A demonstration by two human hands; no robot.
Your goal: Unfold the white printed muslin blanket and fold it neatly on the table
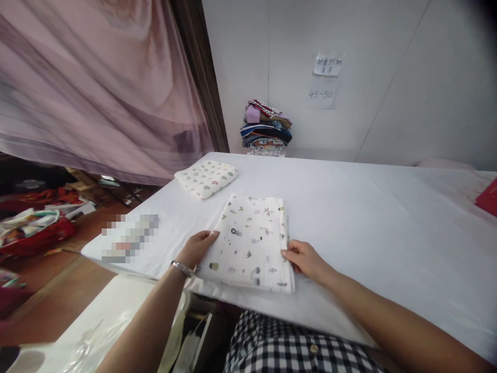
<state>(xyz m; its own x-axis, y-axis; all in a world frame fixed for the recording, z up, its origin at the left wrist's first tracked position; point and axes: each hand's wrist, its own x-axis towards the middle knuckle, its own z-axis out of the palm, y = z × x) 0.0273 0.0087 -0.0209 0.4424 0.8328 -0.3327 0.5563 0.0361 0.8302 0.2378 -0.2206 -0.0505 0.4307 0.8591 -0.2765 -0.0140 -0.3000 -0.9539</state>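
A folded white muslin cloth [248, 243] with small printed plants and animals lies flat near the table's front edge. My left hand [198, 247] holds its left edge, thumb on top and the other fingers mostly hidden. At the opposite side, my right hand [305, 256] pinches the right edge, where several folded layers show. Behind and to the left rests a second folded cloth [207, 178], white with green and red printed motifs, apart from both hands.
A white cover spreads over the table [368, 223]. Against the wall stands a stack of folded fabrics [267, 127]. A pixelated item [130, 241] lies on the table's left end. A red object [487, 198] sits at the far right, and a red basket [39, 235] stands at lower left.
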